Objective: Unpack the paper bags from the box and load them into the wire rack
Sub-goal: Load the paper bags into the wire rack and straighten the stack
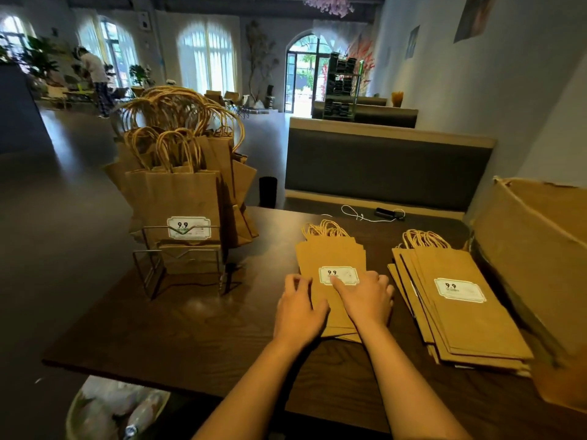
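Observation:
A small stack of flat brown paper bags (pixel 330 252) with a white "9.9" label lies on the dark table in front of me. My left hand (pixel 298 309) rests on its left edge, fingers bent at the bags' side. My right hand (pixel 365 296) lies on top, index finger on the label. A larger fanned stack of the same bags (pixel 460 306) lies to the right. The wire rack (pixel 178 265) stands at the table's left, packed with upright bags (pixel 181 198). The cardboard box (pixel 540 249) stands at the far right.
The dark wooden table (pixel 190 338) ends near me and at the left. A white cable and a small black device (pixel 386 213) lie at its far edge, before a bench back. A bin with plastic (pixel 111 411) sits below left. A person stands far back left.

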Available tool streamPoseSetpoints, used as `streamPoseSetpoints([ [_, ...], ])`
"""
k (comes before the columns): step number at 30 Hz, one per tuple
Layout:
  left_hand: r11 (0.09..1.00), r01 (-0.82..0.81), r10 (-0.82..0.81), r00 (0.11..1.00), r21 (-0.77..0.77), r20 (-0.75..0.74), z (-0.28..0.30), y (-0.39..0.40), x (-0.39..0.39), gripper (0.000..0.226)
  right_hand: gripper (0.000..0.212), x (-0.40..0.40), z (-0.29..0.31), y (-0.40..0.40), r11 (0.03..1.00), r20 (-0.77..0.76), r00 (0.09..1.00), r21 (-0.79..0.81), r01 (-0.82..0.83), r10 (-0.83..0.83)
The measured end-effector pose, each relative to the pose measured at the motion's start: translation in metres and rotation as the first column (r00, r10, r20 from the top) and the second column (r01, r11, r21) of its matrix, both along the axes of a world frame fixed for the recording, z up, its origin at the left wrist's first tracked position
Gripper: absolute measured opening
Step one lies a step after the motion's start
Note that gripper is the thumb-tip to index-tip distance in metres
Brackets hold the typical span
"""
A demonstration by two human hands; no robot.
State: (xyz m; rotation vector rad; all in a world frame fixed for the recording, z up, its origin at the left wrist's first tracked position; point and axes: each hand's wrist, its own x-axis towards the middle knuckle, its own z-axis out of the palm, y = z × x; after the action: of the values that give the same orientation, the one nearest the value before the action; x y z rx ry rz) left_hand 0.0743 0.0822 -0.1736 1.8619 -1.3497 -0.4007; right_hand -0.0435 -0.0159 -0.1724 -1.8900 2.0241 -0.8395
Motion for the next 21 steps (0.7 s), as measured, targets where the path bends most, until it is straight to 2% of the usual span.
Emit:
streamPoseSetpoints([
  [6,0.997,-0.044,0.036,0.993,-0.067,-0.116,-0.003,-0.004,0.000,0.051,0.091,-0.011,-0.011,-0.002,0.999,0.107,0.994,-0.037,-0.011,0.015],
  [12,0.983,-0.086,0.054,0.980,-0.164,-0.191,-0.011,-0.002,0.000,0.063,0.071,-0.018,-0.014,0.001,0.998,0.316,0.947,-0.052,-0.033,0.048],
  [15,0.981,-0.082,0.042,0.975,-0.177,-0.220,-0.012,0.000,0.002,0.067,0.064,-0.019,-0.016,0.006,0.994,0.276,0.961,-0.110,0.001,0.030],
  [21,0.974,-0.043,0.024,0.996,-0.222,-0.092,-0.009,0.002,0.001,0.066,0.054,-0.013,-0.010,0.014,0.988,0.224,0.971,-0.147,-0.056,0.088],
])
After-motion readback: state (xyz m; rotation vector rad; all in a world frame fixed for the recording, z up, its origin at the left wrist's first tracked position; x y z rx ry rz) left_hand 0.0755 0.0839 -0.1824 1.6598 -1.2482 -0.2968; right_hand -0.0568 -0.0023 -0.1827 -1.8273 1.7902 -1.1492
